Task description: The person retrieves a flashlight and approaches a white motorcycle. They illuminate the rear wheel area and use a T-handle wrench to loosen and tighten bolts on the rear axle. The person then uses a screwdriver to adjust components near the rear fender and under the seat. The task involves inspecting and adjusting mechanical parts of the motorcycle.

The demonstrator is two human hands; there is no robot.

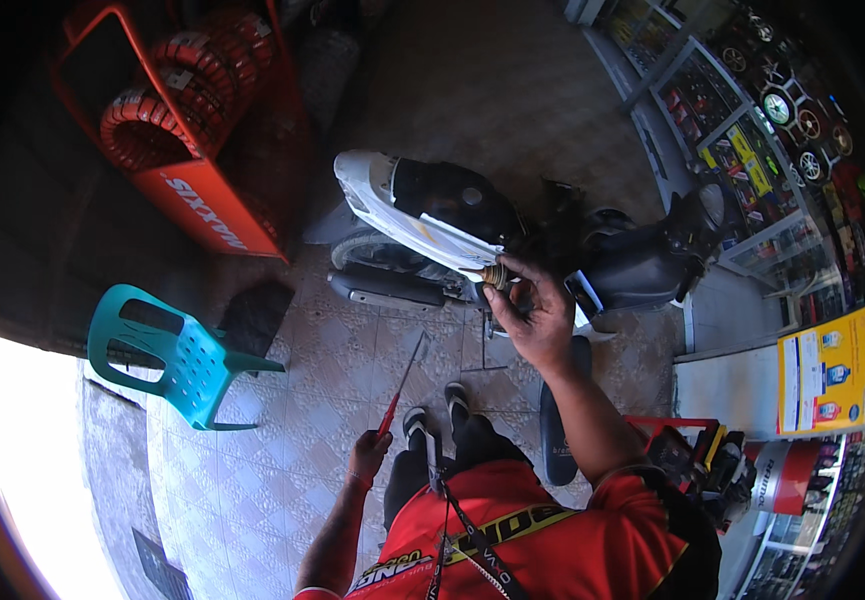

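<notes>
My left hand (365, 458) is closed around the red handle of a screwdriver (389, 416), its long thin shaft pointing up and away over the tiled floor. Raised further forward, my right hand (537, 318) pinches a small ridged, brownish round metal part (494, 276) between thumb and fingers. Its exact kind cannot be made out. Just beyond that hand stands a motor scooter (422, 225) with white side panels, its rear wheel and dark silencer to the left. The scooter's middle is dark and partly hidden behind my right hand.
A turquoise plastic chair (187, 355) stands at left, below a red rack (217, 215) of tyres. A long black piece resembling a seat (560, 425) lies beside my right forearm. Glass display cases (722, 150) line the right side, near a red tool tray (667, 430).
</notes>
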